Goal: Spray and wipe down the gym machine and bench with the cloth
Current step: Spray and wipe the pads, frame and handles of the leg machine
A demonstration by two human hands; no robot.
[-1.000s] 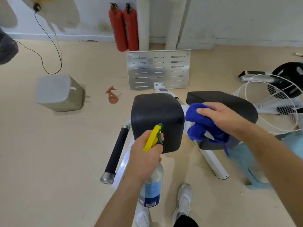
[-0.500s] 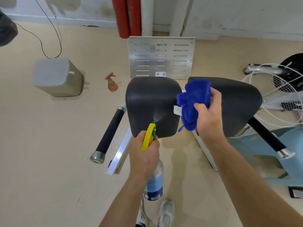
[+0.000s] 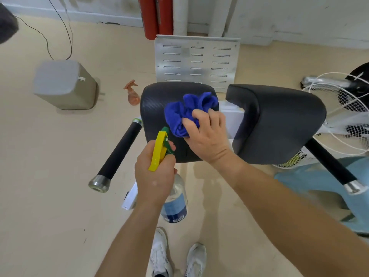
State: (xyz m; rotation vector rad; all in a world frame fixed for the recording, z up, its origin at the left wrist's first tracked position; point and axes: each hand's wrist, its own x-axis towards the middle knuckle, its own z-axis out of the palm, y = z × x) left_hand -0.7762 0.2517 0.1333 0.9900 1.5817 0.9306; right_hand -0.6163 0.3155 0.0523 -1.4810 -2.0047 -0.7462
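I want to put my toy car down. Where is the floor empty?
Open floor lies left of the black handle, below the grey bin. A smaller bare patch sits between bin and orange sprayer. The right is crowded: fan and blue base.

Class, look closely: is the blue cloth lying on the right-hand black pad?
No, the crumpled blue cloth is pressed by the right hand onto the left black textured pad.
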